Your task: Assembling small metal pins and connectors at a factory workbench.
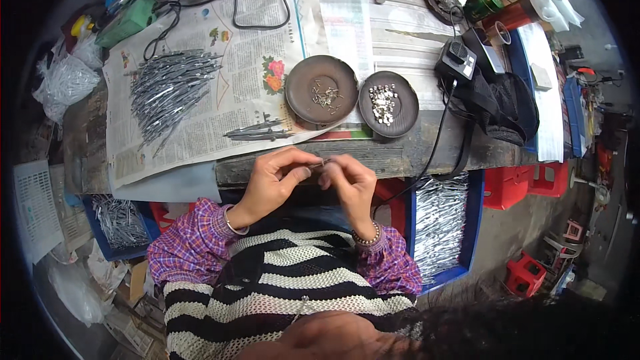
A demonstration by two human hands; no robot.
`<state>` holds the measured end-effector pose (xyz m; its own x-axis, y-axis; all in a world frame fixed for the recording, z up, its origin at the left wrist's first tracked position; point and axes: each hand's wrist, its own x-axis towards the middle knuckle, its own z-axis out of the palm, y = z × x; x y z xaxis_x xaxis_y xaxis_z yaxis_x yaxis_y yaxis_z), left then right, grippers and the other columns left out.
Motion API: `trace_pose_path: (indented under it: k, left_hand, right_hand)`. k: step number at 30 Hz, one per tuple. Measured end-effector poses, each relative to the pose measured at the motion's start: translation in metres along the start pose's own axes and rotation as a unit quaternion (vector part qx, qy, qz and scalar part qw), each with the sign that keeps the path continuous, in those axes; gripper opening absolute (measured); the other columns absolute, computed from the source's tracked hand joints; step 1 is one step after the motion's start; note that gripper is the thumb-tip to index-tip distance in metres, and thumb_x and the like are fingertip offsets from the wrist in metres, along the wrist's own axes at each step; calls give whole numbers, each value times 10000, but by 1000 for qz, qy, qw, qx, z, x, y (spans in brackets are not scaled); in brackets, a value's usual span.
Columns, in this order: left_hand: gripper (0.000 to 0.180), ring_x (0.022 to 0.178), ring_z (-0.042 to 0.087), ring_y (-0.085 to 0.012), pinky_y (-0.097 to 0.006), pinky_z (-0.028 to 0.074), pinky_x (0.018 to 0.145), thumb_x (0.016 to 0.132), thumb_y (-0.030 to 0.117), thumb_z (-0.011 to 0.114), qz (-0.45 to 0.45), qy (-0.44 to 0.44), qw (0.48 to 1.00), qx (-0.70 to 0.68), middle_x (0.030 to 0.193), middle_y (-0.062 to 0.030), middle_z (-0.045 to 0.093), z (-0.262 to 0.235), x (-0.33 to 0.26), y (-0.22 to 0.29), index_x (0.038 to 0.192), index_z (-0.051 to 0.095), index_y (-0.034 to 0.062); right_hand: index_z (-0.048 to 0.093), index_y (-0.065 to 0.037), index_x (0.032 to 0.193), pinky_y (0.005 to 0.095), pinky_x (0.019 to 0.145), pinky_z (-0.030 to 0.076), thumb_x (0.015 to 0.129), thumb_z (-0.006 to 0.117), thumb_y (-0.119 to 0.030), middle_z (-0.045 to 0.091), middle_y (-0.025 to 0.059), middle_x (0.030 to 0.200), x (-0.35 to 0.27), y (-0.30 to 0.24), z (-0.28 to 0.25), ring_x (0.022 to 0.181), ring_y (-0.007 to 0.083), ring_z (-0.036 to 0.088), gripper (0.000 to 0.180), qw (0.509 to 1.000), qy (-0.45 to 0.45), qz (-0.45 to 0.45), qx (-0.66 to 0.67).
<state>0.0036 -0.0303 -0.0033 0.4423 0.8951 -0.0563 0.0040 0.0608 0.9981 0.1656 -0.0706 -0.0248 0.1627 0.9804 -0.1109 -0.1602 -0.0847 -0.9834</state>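
Newspaper [243,60] covers the worn, cluttered bench [410,149]; left hand [277,177] pinches a small piece [323,163]; right hand [352,180] blurred, its grip unclear.

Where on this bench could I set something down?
There's open newspaper between the large rod pile and left dish, and ridged board beyond right dish, left of black device. It's crowded on the right, around the black bag and green can.

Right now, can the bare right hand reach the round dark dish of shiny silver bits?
Probably yes: the right hand is close to the dish with nothing tall between them, though it looks busy working beside the left hand.
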Motion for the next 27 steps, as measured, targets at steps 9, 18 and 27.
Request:
trace_pose_path:
  k: [9,18,27]
  left_hand:
    - [190,789,580,-125,-230,451,701,802,-43,573,-27,-11,999,46,855,-70,624,0,0,7,971,654,-11]
    - [211,772,592,-144,-245,460,682,778,-43,597,15,-18,998,62,848,-80,634,2,2,2,970,670,4]
    - [220,754,591,-142,-241,464,668,771,-61,594,18,-13,998,54,834,-76,627,4,2,2,968,669,5]
  right_hand:
    - [649,17,886,209,578,469,731,703,-21,633,50,790,7,-5,-11,660,92,603,169,997,55,-38,-49]
    - [652,36,827,198,541,435,815,609,1,624,31,744,2,-1,-13,612,57,553,56,994,2,-47,-96]
    - [622,37,766,206,503,421,798,650,-37,596,46,648,0,-1,-8,558,72,550,85,991,13,-90,-102]
